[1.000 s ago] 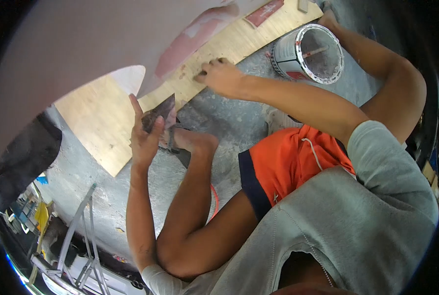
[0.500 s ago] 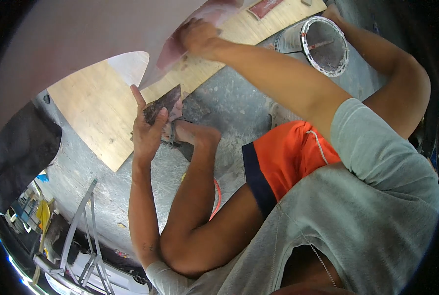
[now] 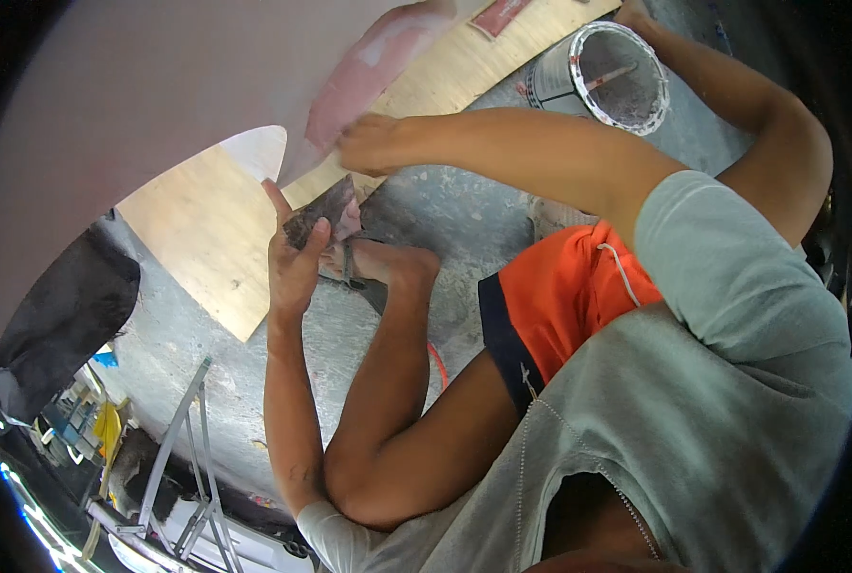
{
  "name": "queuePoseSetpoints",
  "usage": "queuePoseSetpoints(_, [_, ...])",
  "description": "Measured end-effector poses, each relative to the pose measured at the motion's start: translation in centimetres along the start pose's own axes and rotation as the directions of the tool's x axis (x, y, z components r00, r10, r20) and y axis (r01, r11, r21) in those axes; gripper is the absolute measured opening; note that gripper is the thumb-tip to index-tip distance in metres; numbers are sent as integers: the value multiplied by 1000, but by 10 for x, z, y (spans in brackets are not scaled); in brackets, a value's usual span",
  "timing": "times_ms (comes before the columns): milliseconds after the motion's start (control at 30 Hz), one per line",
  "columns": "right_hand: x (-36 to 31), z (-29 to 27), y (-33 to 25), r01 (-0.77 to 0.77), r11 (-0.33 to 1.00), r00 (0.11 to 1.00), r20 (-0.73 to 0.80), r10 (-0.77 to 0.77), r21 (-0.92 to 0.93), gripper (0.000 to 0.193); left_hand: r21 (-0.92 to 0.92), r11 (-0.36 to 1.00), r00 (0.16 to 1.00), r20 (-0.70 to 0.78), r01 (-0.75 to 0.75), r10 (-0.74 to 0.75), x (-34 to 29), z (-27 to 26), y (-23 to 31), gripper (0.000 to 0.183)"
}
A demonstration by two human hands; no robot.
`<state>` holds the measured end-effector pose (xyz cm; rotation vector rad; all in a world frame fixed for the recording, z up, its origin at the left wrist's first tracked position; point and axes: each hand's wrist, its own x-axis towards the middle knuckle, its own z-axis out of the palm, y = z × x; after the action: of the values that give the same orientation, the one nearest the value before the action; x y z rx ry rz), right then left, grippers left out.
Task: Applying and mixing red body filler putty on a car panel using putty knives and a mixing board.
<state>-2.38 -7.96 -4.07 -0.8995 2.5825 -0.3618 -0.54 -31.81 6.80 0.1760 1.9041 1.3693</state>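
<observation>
Your left hand [image 3: 295, 263]: grasping one flat, dark, pink-smeared plate [image 3: 323, 209]. Your right hand [image 3: 368, 145]: blurred, grip indiscernible; just beyond it, irregular pink patch [image 3: 347, 94] on curved pinkish-grey panel [image 3: 158, 95].

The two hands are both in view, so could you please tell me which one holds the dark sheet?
The left hand: the dark sheet is under its thumb, while the right hand is beside the pink patch.

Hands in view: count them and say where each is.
2: the left hand holds a dark flat sheet near the curved panel; the right hand is by the lower end of the panel's pink patch. No others show.
</observation>
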Motion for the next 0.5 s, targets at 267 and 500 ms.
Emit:
queuePoseSetpoints(267, [-179, 29, -51, -78, 682, 856, -302, 420, 727, 48, -207, 978, 992, -123, -35, 10, -17, 22, 24, 69])
queuePoseSetpoints(500, [-226, -22, -61, 272, -426, 832, 11, 554, 863, 58, -84, 996, 954, -296, 19, -43, -52, -13, 44, 40])
